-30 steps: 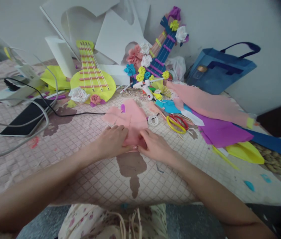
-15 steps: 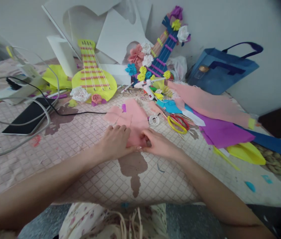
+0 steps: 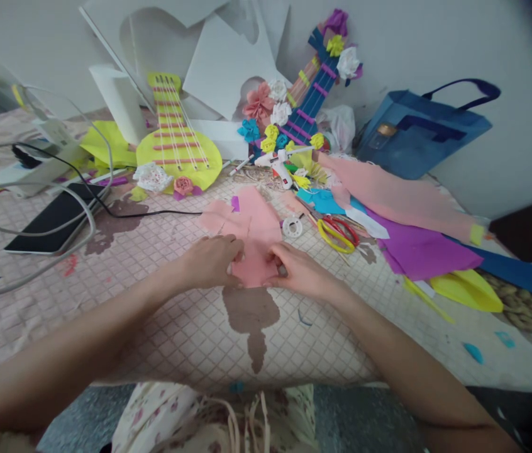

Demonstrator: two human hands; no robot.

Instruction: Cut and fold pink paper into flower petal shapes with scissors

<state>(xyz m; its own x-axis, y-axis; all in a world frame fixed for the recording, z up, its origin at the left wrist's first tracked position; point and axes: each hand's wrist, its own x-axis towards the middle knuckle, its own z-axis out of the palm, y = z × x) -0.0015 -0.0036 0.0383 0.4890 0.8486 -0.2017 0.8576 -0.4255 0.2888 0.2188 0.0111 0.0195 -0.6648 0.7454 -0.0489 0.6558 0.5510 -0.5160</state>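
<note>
A pink sheet of crepe paper (image 3: 259, 229) lies on the quilted tablecloth in front of me, its near edge between my two hands. My left hand (image 3: 214, 259) grips the paper's lower left edge with fingers bent. At the lower right edge, my right hand (image 3: 294, 267) pinches the paper between thumb and curled fingers. A small purple scrap (image 3: 235, 203) rests on the sheet's upper left part. Just right of the paper are a white plastic ring (image 3: 292, 227) and scissors with yellow handles (image 3: 336, 236).
Behind stand a yellow paper guitar (image 3: 178, 148) and a blue guitar with paper flowers (image 3: 315, 94). A white glue gun (image 3: 278, 165) lies near them. Purple paper (image 3: 421, 245) is to the right, a black tablet (image 3: 53, 220) and cables to the left. A blue bag (image 3: 417, 135) stands at the back.
My left hand has shifted left along the near edge, away from my right hand, and more of the pink paper shows between them. My right hand has barely moved.
</note>
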